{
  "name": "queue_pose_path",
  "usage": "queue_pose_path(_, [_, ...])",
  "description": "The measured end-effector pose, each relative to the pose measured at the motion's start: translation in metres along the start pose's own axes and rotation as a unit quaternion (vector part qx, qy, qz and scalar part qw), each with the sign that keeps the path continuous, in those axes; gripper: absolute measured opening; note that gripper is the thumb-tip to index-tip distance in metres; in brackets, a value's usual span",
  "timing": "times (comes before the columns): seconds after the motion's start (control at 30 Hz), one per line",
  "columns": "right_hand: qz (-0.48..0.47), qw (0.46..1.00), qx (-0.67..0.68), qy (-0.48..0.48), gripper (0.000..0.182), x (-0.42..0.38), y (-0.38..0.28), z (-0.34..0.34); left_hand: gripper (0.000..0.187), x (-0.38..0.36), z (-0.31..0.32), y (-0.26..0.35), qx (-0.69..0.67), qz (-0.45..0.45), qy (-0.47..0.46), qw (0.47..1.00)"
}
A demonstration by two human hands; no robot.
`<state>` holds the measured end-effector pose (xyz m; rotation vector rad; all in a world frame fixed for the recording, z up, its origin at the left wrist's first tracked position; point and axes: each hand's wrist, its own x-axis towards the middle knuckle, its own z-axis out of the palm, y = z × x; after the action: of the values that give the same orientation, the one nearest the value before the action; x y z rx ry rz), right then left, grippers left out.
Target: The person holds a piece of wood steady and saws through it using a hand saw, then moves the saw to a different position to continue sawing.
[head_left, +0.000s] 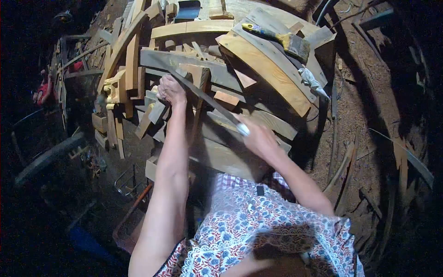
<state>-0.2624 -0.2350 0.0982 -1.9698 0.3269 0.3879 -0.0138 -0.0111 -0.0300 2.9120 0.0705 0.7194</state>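
Observation:
My right hand (262, 138) is closed round the whitish handle of a long narrow blade (203, 95). Its dark metal runs up and left across the wood, and I cannot make out whether it is a file or a saw. My left hand (171, 90) is a fist left of the blade, beside a wooden block (199, 74) that the blade crosses. What the left fingers grip is hidden. Behind the block lies a grey plank (217, 71).
A curved board (267, 69) rests at the right, with a paintbrush (295, 46) and a crumpled white scrap (314, 83) near it. Stacked wood pieces (131, 64) stand at the left. Wood strips (346, 171) lie on the ground at the right.

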Motion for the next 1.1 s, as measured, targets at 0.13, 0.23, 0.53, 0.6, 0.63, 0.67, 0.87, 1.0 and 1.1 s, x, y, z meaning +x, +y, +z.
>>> queue_pose_path(0.13, [-0.021,0.999,-0.031,0.007,0.055,-0.012,0.012,0.003,0.033,0.006,0.001,-0.004,0.014,-0.027,0.011,0.999])
queue_pose_path(0.23, [-0.001,1.000,-0.030,-0.003,0.055,-0.071,0.028,-0.015,0.033,0.006,0.009,-0.007,0.029,-0.021,-0.039,0.999])
queue_pose_path(0.53, [0.015,0.997,-0.064,-0.027,0.055,-0.014,0.012,-0.003,0.031,0.003,0.014,-0.011,0.013,-0.059,-0.034,0.998])
queue_pose_path(0.6, [0.033,0.998,-0.054,-0.013,0.055,-0.070,0.028,-0.016,0.031,0.005,0.008,-0.003,0.014,-0.057,-0.046,0.997])
queue_pose_path(0.63, [0.033,0.998,-0.056,-0.019,0.055,-0.076,0.026,-0.019,0.030,0.006,0.003,0.001,0.015,-0.055,-0.052,0.997])
queue_pose_path(0.67, [0.044,0.997,-0.056,-0.034,0.055,-0.082,0.023,-0.024,0.030,0.003,-0.005,0.003,0.020,-0.060,-0.055,0.996])
queue_pose_path(0.87, [0.024,0.996,-0.067,-0.052,0.056,0.010,0.004,0.001,0.032,0.006,0.003,-0.006,0.029,-0.046,-0.056,0.997])
queue_pose_path(1.0, [0.042,0.997,-0.043,-0.054,0.057,-0.012,0.000,0.003,0.031,-0.002,-0.003,0.002,-0.014,0.003,-0.020,1.000])
queue_pose_path(1.1, [0.032,0.998,-0.043,-0.035,0.057,-0.019,0.011,0.025,0.031,-0.003,-0.011,0.010,0.002,0.066,-0.031,0.997])
